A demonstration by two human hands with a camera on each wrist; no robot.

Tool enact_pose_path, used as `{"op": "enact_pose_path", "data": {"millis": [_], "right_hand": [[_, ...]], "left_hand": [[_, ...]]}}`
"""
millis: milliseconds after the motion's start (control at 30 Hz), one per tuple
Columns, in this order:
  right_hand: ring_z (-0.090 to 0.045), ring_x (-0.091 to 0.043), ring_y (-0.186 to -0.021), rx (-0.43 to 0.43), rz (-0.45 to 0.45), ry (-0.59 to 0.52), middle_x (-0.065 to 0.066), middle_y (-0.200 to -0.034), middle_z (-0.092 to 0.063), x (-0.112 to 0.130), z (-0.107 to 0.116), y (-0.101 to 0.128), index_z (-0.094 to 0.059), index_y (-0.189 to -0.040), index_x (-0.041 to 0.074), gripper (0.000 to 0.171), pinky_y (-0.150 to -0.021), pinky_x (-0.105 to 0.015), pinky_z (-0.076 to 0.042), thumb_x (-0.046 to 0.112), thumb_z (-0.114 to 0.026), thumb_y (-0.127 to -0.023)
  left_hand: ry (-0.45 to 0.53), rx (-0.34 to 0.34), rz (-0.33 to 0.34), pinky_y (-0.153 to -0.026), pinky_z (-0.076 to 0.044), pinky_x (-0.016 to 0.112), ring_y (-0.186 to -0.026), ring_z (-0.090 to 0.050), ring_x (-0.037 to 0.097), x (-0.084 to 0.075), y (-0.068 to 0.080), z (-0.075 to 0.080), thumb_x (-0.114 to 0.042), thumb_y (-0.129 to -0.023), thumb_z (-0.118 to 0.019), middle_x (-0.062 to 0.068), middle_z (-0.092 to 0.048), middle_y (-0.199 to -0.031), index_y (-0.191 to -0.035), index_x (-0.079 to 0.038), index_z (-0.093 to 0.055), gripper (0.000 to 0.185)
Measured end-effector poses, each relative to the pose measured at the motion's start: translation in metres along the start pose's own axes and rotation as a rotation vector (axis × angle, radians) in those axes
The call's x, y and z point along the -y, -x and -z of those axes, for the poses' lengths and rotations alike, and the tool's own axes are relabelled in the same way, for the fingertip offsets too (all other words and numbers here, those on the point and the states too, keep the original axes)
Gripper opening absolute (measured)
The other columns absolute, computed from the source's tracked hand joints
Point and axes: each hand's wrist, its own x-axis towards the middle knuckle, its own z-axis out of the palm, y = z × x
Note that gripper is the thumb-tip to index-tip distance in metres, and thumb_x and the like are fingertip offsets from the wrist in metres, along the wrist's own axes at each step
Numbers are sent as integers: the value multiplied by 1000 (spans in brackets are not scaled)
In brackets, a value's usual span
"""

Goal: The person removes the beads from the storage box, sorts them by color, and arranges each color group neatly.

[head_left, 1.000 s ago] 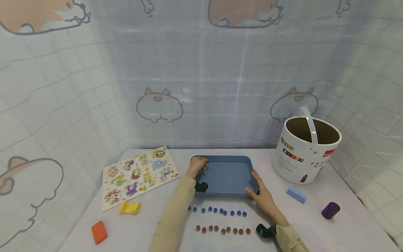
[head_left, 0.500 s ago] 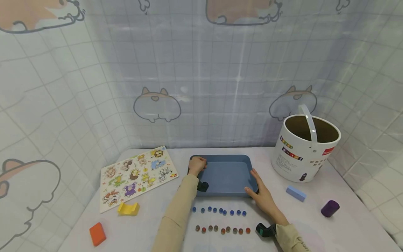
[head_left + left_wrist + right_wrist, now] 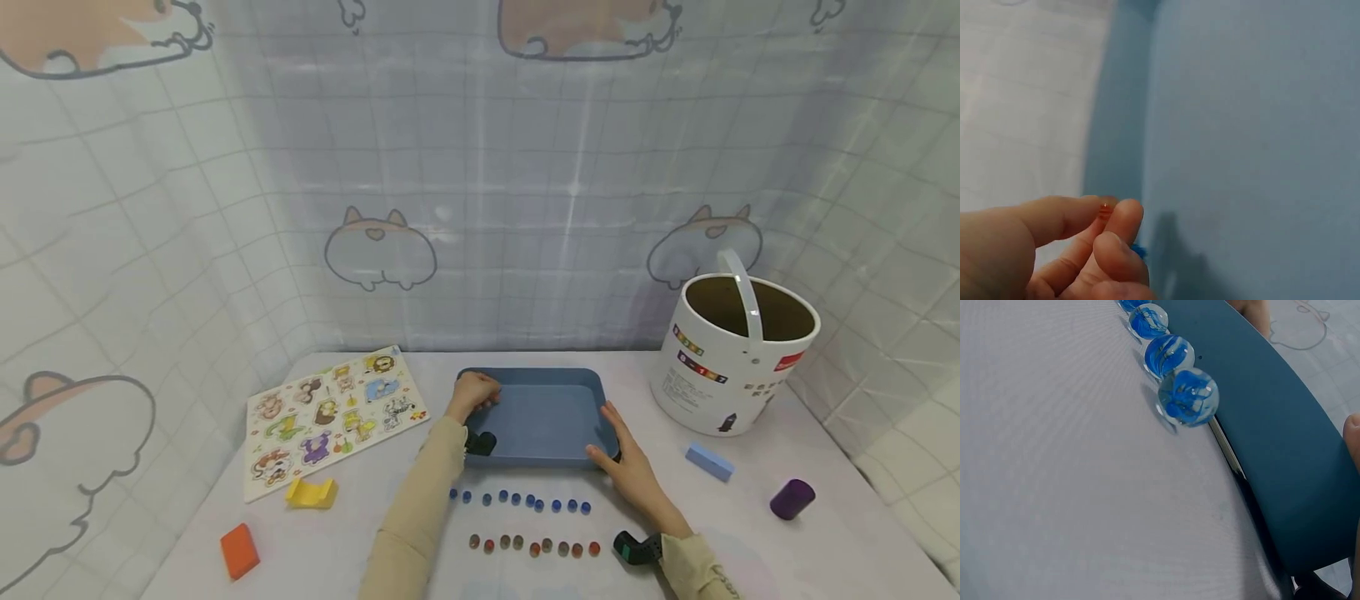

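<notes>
In the head view a blue tray (image 3: 551, 417) lies near the wall. My left hand (image 3: 472, 396) hovers over its left end, fingers curled. In the left wrist view, the thumb and fingers pinch a small clear marble (image 3: 1105, 210) with red in it, mostly hidden. A blue bit (image 3: 1139, 250) shows beside the lower fingers; its kind is unclear. My right hand (image 3: 633, 475) rests at the tray's front right corner, fingers straight along the right side and thumb near the front rim. A row of blue marbles (image 3: 516, 499) lies in front of the tray, with reddish marbles (image 3: 534, 549) nearer me.
To the left are a board with animal pictures (image 3: 330, 421), a yellow block (image 3: 311, 494) and an orange block (image 3: 240, 551). A white bucket (image 3: 720, 392) with a handle stands at the right, near a blue block (image 3: 708, 462) and a purple cylinder (image 3: 792, 499).
The head view sways slightly left and back. Both hands keep about the same places at the tray, and the marble rows look unchanged.
</notes>
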Motion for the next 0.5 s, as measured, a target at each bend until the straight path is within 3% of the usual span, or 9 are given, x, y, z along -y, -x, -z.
{"op": "enact_pose_path", "data": {"millis": [133,267,500], "right_hand": [[-20,-46,-145,0,7,-4,-17,-162,-15,-1,1,-1,-23,-153,5,76,-108,-67,-22,27,-64,-93],[-19,-46,-145,8,8,-4,-17,-162,-14,-2,0,-1,-23,-154,6,76,-109,-67,-21,28,-63,-93],[-20,-47,-144,10,7,-1,-17,-162,-14,0,0,0,-23,-153,4,76,-108,-67,-22,27,-63,-93]], "left_hand": [[141,70,-68,-54,-41,24,-56,-51,11,-2,13,12,-19,-94,-60,12,-73,-90,-108,0,-69,25],[222,119,-123,-62,-42,28,-63,-51,14,1,34,26,-23,-97,-60,12,-72,-96,-114,0,-66,30],[243,169,-139,-59,-38,28,-57,-44,9,16,81,52,-21,-97,-59,5,-72,-92,-114,-1,-65,27]]}}
